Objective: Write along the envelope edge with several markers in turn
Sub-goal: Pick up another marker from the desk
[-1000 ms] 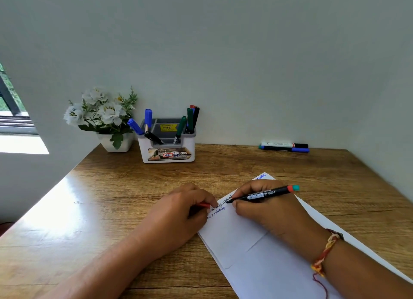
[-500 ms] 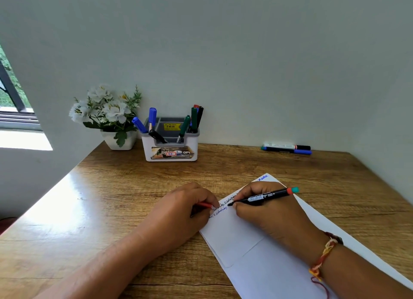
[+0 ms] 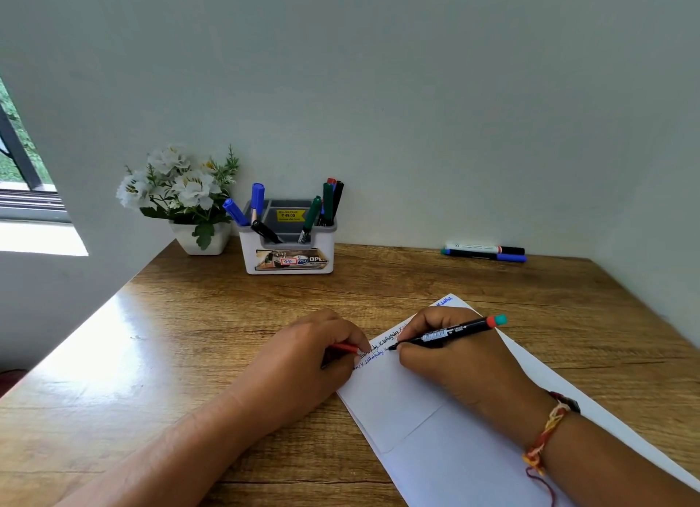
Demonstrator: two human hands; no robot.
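Paper, light and slippery: the left grip point(image 3: 303, 358), curled round a red object point(image 3: 345, 348), steadies the envelope point(image 3: 397, 400) edge; the right grip point(image 3: 454, 362) pinches the black marker point(image 3: 450, 331) near its tip.

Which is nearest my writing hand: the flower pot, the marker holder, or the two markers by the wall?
In the head view:
1. Two markers, back right by the wall, nearest the right hand.
2. Marker holder, back middle.
3. Flower pot, back left, farthest.
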